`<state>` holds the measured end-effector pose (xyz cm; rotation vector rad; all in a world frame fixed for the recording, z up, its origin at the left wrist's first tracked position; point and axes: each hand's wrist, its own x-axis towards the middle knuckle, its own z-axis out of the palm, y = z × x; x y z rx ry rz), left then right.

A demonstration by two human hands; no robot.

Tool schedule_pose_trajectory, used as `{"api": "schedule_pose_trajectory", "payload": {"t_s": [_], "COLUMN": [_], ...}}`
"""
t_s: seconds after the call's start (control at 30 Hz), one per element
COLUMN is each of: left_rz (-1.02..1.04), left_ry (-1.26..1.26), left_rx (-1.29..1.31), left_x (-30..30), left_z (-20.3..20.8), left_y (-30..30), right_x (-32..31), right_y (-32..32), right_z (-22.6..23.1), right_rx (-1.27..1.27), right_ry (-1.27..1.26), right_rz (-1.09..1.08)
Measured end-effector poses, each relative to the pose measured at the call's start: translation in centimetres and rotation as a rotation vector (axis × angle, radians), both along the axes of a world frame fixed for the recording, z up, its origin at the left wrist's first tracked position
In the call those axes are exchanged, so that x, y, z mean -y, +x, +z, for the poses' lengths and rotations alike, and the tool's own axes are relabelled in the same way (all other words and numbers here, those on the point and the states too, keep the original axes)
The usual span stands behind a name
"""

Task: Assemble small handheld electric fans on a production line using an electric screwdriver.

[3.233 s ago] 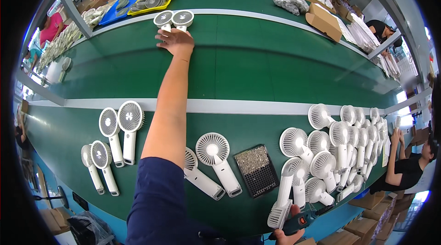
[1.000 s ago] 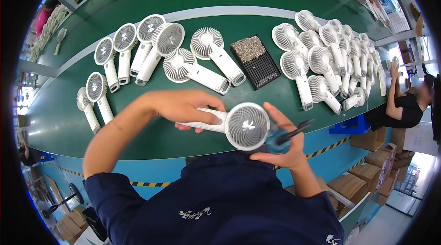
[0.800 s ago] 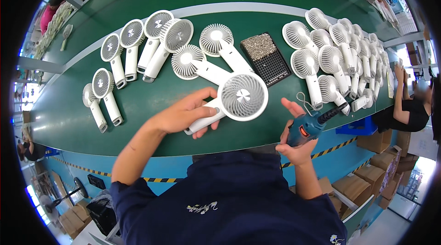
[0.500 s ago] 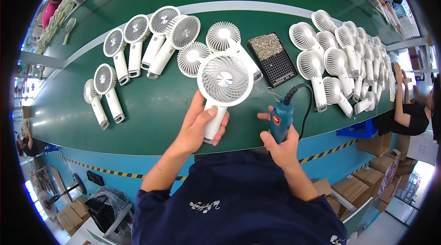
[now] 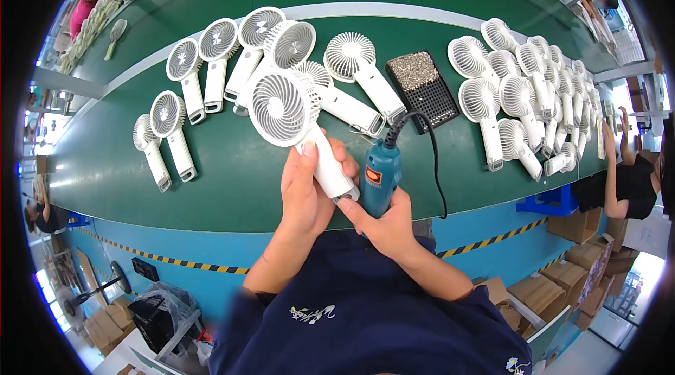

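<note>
The left hand (image 5: 304, 188) has its grip wrapped around the handle of a white handheld fan (image 5: 299, 122), thumb lying along the front of the handle and fingers curled behind. The fan's round grille head stands up and away from the grip, tilted toward the upper left, while the butt end of the handle pokes out just below the fingers. The right hand (image 5: 385, 224) is closed around a teal electric screwdriver (image 5: 380, 176), held upright just beside the fan's handle; its tip seems to meet the handle's base, though the fingers hide the contact. A black cord (image 5: 430, 157) loops from the top of the tool.

Both are held above the near edge of the green desk (image 5: 232, 178). Beyond them lie more white fans in a loose row (image 5: 218, 58), a black tray of small screws (image 5: 424, 88), and a dense cluster of fans (image 5: 524, 93) to the right. Another person (image 5: 622, 171) sits at the far right edge.
</note>
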<state>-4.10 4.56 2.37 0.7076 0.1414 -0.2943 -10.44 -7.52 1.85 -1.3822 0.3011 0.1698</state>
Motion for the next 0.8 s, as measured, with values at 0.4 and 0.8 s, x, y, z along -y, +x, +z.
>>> {"api": "schedule_pose_trajectory", "payload": {"t_s": [0.4, 0.8], "left_rz": [0.103, 0.076], "left_ry": [0.107, 0.103], "left_rx": [-0.079, -0.053], "left_x": [0.8, 1.9], "left_z": [0.5, -0.8], "left_y": [0.0, 0.3], "right_x": [-2.1, -1.4], "right_y": [-0.1, -0.3], "right_z": [-0.9, -1.8], "right_rx": [0.331, 0.112], "right_ry": [-0.226, -0.020], "right_rz": [-0.180, -0.150]}}
